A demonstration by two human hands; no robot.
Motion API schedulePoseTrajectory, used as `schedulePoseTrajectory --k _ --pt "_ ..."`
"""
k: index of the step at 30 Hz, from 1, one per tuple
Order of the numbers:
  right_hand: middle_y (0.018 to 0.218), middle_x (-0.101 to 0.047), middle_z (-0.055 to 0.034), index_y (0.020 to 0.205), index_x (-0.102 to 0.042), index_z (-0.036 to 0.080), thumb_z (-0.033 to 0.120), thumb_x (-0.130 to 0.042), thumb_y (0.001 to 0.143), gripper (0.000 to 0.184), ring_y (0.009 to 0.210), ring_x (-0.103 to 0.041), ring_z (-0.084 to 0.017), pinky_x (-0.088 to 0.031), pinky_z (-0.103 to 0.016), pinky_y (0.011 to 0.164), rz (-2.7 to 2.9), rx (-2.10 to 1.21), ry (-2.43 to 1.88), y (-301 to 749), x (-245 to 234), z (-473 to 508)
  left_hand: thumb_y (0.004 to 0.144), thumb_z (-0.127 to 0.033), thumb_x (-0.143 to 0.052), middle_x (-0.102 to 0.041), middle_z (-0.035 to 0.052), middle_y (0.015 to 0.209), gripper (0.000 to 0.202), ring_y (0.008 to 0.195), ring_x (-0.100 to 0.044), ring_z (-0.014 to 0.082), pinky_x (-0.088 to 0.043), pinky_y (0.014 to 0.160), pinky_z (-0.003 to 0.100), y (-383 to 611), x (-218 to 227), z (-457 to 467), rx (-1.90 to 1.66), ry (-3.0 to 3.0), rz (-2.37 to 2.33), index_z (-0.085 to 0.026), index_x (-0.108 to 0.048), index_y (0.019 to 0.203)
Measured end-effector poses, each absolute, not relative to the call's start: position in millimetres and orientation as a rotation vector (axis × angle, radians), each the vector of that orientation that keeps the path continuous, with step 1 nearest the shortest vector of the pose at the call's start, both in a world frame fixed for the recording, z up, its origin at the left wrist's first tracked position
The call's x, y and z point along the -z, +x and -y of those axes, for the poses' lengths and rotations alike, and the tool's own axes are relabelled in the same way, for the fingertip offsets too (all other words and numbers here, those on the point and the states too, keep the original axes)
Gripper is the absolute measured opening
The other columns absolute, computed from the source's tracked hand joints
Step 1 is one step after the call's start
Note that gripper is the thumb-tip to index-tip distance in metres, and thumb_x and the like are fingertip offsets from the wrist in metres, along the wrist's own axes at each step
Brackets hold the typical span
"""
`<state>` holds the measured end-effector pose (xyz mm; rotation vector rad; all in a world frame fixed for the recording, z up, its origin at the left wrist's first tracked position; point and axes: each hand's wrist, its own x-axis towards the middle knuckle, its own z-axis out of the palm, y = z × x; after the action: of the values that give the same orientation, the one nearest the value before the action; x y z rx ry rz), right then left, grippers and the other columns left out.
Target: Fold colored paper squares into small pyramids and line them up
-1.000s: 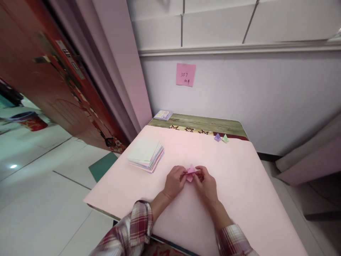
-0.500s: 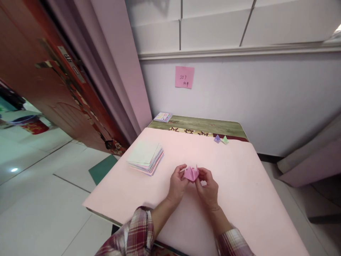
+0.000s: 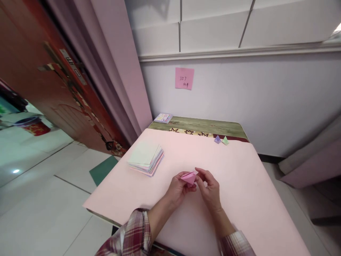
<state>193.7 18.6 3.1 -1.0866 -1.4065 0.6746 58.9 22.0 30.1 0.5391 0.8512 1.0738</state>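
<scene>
A small folded pink paper is pinched between both hands just above the pink table cover. My left hand grips its left side with curled fingers. My right hand holds its right edge between thumb and fingers. Both wrists wear plaid sleeves. A stack of pastel paper sheets lies on the cover to the left of my hands.
Two small folded paper pieces, one purple and one green, sit at the cover's far edge. A pack of paper lies on the wooden tabletop by the wall. A pink note is stuck on the wall. An open red door is at left.
The hands drew slightly toward me and turned the pink paper, which now lies flatter between the fingers instead of standing open with its points up.
</scene>
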Motion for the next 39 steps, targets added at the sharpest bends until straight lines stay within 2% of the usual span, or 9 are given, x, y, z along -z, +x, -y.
schedulePoseTrajectory --k 6,12,19,23,25,30,35,39 --pt "0.08 -0.063 -0.0027 0.108 -0.067 0.022 0.033 -0.061 0.085 0.026 0.067 -0.059 -0.015 -0.052 -0.029 0.066 1.479 -0.662 -1.052 194 -6 -20 0.065 -0.005 -0.071 -0.064 0.0008 0.065 0.024 0.05 -0.055 0.0054 -0.045 0.046 0.013 62 -27 -22 -1.043 0.367 -0.857 -0.011 -0.067 0.088" --pt "0.086 -0.068 -0.0056 0.101 -0.07 0.021 0.032 -0.057 0.087 0.022 0.075 -0.065 -0.017 -0.055 -0.03 0.069 1.389 -0.736 -1.067 191 -2 -20 0.07 -0.006 -0.068 -0.066 0.0037 0.067 0.019 0.049 -0.056 0.0059 -0.045 0.046 0.013 61 -26 -22 -1.046 0.351 -0.841 -0.011 -0.066 0.089" --pt "0.08 -0.069 -0.0039 0.098 -0.07 0.019 0.035 -0.055 0.087 0.025 0.068 -0.065 -0.016 -0.057 -0.031 0.066 1.194 -1.014 -1.065 190 2 -23 0.069 -0.006 -0.067 -0.068 0.0059 0.069 0.02 0.051 -0.057 0.006 -0.045 0.046 0.013 60 -22 -23 -1.045 0.39 -0.861 -0.01 -0.065 0.089" --pt "0.088 -0.068 -0.0055 0.114 -0.062 0.018 0.035 -0.053 0.088 0.032 0.068 -0.064 -0.015 -0.057 -0.03 0.065 1.17 -0.918 -1.12 193 2 -21 0.067 -0.014 -0.072 -0.067 0.0042 0.066 0.025 0.052 -0.058 0.0091 -0.046 0.047 0.017 58 -18 -27 -1.132 0.513 -0.97 -0.011 -0.064 0.091" --pt "0.089 -0.067 -0.0061 0.116 -0.059 0.018 0.036 -0.056 0.086 0.034 0.071 -0.064 -0.016 -0.057 -0.03 0.065 1.249 -0.823 -1.125 193 2 -18 0.066 -0.022 -0.075 -0.066 0.0023 0.065 0.028 0.051 -0.059 0.0107 -0.048 0.048 0.02 57 -17 -29 -1.188 0.6 -1.048 -0.013 -0.063 0.09" --pt "0.078 -0.065 -0.0013 0.107 -0.059 0.021 0.036 -0.073 0.074 0.039 0.06 -0.061 -0.013 -0.055 -0.026 0.058 1.424 -0.625 -1.145 187 2 -12 0.065 -0.037 -0.077 -0.063 -0.0019 0.061 0.035 0.045 -0.055 0.0094 -0.045 0.046 0.022 56 -16 -32 -1.264 0.774 -1.129 -0.015 -0.061 0.088" --pt "0.074 -0.067 -0.0014 0.096 -0.063 0.021 0.038 -0.057 0.086 0.021 0.058 -0.062 -0.014 -0.053 -0.025 0.056 1.407 -0.848 -1.08 184 -2 -14 0.071 -0.043 -0.072 -0.064 0.0006 0.067 0.036 0.052 -0.058 0.0123 -0.05 0.047 0.024 56 -12 -33 -1.291 0.905 -1.135 -0.015 -0.06 0.092" --pt "0.066 -0.063 -0.0004 0.084 -0.065 0.019 0.042 -0.055 0.087 0.026 0.053 -0.055 -0.012 -0.046 -0.023 0.051 1.38 -0.972 -1.13 190 -2 -20 0.079 -0.042 -0.064 -0.067 0.0038 0.078 0.034 0.064 -0.064 0.0164 -0.053 0.052 0.027 52 -6 -33 -1.249 1.038 -1.18 -0.016 -0.061 0.101"
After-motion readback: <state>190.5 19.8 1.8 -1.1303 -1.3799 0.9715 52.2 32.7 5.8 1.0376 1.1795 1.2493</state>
